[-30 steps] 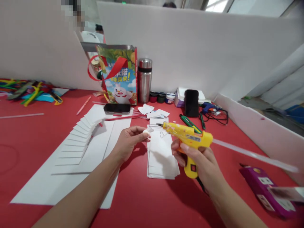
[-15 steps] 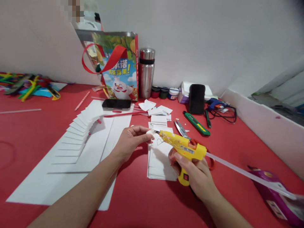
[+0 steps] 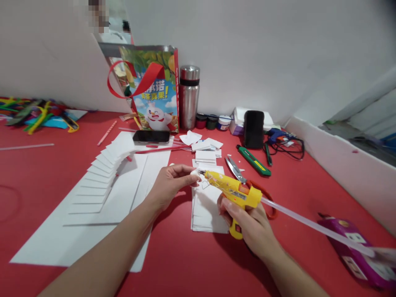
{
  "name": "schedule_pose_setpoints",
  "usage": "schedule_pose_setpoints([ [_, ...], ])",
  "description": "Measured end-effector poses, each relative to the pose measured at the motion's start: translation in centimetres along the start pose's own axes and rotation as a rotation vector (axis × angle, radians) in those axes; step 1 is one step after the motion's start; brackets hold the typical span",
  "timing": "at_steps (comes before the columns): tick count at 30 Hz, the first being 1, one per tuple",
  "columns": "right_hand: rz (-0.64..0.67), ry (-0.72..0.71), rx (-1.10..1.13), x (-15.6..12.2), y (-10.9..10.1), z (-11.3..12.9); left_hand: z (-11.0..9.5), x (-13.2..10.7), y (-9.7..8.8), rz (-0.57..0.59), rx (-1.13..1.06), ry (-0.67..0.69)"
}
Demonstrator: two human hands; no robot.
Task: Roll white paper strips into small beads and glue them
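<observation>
My left hand (image 3: 173, 183) pinches a small white piece of paper (image 3: 196, 173) between thumb and fingers. A yellow hot glue gun (image 3: 229, 185) is gripped in my right hand (image 3: 247, 220), its metal nozzle at the edge of that piece. A long clear glue stick (image 3: 309, 222) juts from the gun's back. Under the nozzle lies a stack of white paper sheets (image 3: 208, 210). To the left, a curved stair of white paper steps (image 3: 95, 181) stands on a large white sheet (image 3: 46, 251).
Scissors (image 3: 235, 170) with red handles and a green box cutter (image 3: 253, 161) lie right of the papers. Behind stand a steel bottle (image 3: 189, 97), a colourful bag (image 3: 154, 90) and a phone (image 3: 151, 136). A purple package (image 3: 343, 235) is at right, with another person's hand (image 3: 383, 256) by the glue stick's end.
The glue gun and my right hand have shifted slightly left, with the nozzle closer against the white piece. My left hand stays nearly still. The view has moved a little.
</observation>
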State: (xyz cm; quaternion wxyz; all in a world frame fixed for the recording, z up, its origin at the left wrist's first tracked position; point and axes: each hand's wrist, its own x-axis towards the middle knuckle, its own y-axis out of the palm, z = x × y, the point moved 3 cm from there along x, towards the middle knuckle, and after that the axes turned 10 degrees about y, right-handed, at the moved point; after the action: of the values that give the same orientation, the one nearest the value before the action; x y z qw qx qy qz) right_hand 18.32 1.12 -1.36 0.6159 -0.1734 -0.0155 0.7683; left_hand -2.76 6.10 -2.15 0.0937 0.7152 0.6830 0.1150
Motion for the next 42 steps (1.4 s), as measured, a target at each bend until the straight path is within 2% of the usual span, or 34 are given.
schedule_pose_setpoints([
  [13, 0.020, 0.005, -0.022, 0.0, 0.1, 0.2, 0.4, 0.0, -0.1, 0.014, -0.062, 0.000],
  [20, -0.015, 0.048, -0.025, -0.1, -0.1, -0.2, 0.1, -0.1, 0.1, 0.010, -0.092, -0.015],
  [27, 0.000, 0.023, 0.061, -0.1, -0.2, 0.1, 0.4, 0.0, 0.0, -0.008, -0.101, -0.022],
  [32, 0.027, -0.017, 0.103, -0.2, -0.2, 0.2, 0.2, -0.1, 0.0, -0.007, -0.015, -0.013],
  [38, 0.015, -0.005, 0.076, -0.1, -0.3, 0.3, -0.8, -0.2, 0.3, -0.026, 0.157, 0.091],
  [42, 0.013, -0.001, 0.064, 0.0, -0.3, 0.3, -1.1, -0.4, 0.3, -0.028, 0.188, 0.114],
])
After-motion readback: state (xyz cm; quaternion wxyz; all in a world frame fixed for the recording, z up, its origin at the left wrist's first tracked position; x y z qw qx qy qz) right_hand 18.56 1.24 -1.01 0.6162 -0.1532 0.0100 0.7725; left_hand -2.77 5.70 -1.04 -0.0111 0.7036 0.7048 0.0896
